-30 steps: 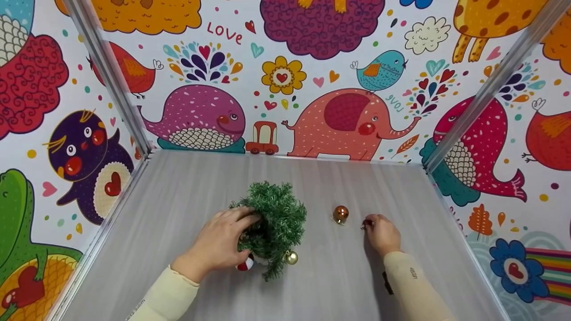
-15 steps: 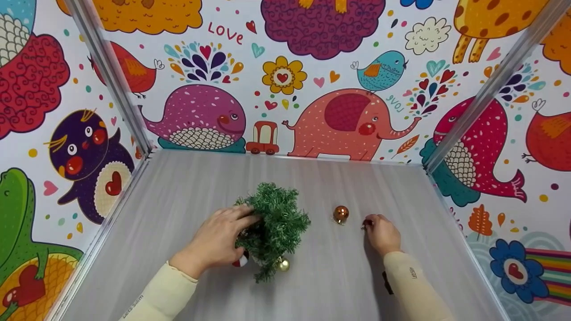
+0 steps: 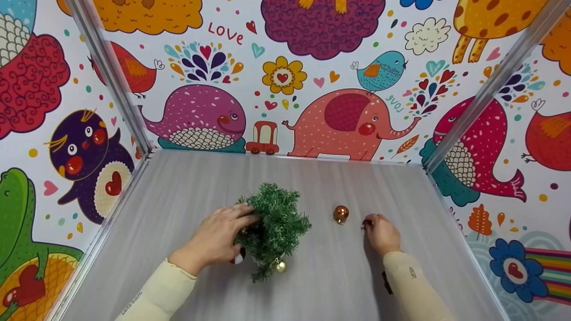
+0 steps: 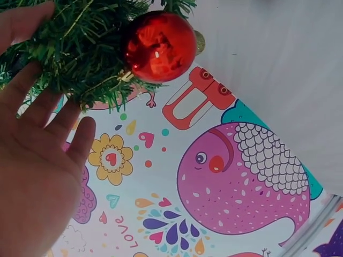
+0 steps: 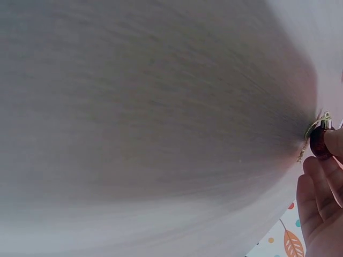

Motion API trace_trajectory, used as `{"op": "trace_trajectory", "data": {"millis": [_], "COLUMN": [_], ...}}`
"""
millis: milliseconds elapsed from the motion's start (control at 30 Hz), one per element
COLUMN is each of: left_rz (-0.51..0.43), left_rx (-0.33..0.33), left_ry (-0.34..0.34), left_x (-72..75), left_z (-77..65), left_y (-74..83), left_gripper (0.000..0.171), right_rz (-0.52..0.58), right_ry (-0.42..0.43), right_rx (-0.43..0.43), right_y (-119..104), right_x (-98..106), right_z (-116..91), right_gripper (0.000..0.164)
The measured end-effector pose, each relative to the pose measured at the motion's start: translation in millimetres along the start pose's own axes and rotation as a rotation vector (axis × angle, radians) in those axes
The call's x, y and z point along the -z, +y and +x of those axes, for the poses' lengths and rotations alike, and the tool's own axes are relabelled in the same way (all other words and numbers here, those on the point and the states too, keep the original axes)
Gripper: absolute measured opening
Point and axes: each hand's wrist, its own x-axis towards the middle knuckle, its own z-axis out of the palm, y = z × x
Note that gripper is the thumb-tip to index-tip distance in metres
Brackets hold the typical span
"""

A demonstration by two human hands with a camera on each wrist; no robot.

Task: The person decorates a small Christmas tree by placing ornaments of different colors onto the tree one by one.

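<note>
A small green Christmas tree (image 3: 283, 218) stands on the table, its top toward the head camera. My left hand (image 3: 216, 236) grips it from the left, the fingertips hidden among the branches. A shiny red bauble (image 4: 159, 47) hangs on the tree in the left wrist view. Low on the tree are a pale gold bauble (image 3: 280, 266) and a red-and-white ornament (image 3: 239, 256), partly behind the left thumb. To the right, my right hand (image 3: 384, 236) rests at the tabletop and pinches a small dark red bauble (image 5: 319, 143) with a gold cap and cord.
A copper-coloured bauble (image 3: 341, 213) lies on the grey table (image 3: 330, 290) between the tree and my right hand. Walls printed with cartoon animals (image 3: 339, 120) close off the back and both sides, with metal posts (image 3: 109, 76) at the corners.
The left hand has turned the tree a little; its gold bauble and red-and-white ornament have shifted left. The right hand stays in place with the dark red bauble.
</note>
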Motion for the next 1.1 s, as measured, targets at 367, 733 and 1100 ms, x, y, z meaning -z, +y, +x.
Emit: {"op": "trace_trajectory", "data": {"millis": [367,733,1100], "left_rz": [0.013,0.002,0.01], "left_rx": [-0.023,-0.033,-0.033], "left_ry": [-0.005,0.018,0.015], "left_x": [0.2,-1.4,-1.4], "left_z": [0.6,1.2,1.4], "left_y": [-5.4,-8.0,-7.6], "left_gripper": [0.074,0.076,0.079], "right_rz": [0.001,-0.012,-0.024], "right_ry": [-0.009,-0.039,-0.058], "right_rx": [-0.022,-0.026,-0.05], "right_y": [1.4,0.4,0.8], "right_x": [-2.4,0.1,0.7], "right_z": [1.9,1.0,2.3], "right_gripper": [0.015,0.017,0.017]}}
